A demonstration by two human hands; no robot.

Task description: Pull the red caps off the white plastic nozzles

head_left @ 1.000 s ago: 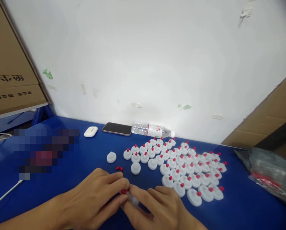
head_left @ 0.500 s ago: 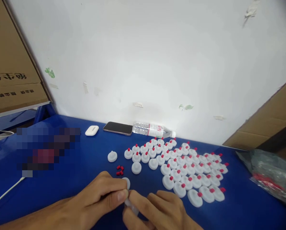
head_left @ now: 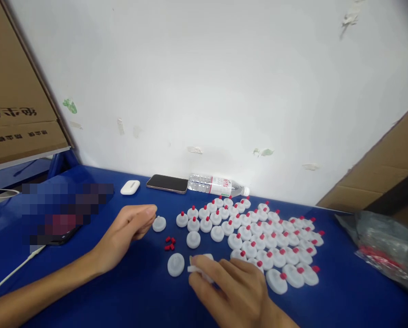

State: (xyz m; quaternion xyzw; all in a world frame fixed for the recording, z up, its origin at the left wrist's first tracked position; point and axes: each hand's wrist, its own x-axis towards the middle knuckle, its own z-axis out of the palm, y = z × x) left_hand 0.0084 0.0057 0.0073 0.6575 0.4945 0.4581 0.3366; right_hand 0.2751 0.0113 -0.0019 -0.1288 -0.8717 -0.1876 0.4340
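My left hand (head_left: pixel 129 230) hovers over the blue table (head_left: pixel 129 300) with its fingers curled and nothing visible in them, its fingertips close to a lone white disc (head_left: pixel 159 223). My right hand (head_left: pixel 231 287) rests near the front edge, thumb and fingers pinched on a white disc piece (head_left: pixel 200 266). Another white disc (head_left: pixel 175 264) lies just left of it. A few loose red caps (head_left: pixel 170 243) sit between the hands. Several white discs with red caps (head_left: pixel 265 237) stand in rows to the right.
A phone (head_left: pixel 167 183), a white earbud case (head_left: pixel 130 187) and a lying water bottle (head_left: pixel 217 185) line the wall. A plastic bag of parts (head_left: pixel 385 248) lies at right. Cardboard boxes (head_left: pixel 12 100) stand at left, and a white cable (head_left: pixel 9 275) crosses the table.
My left hand has let go and moved up and left toward the lone disc. A white disc now lies on the table beside my right hand, which still pinches a white piece.
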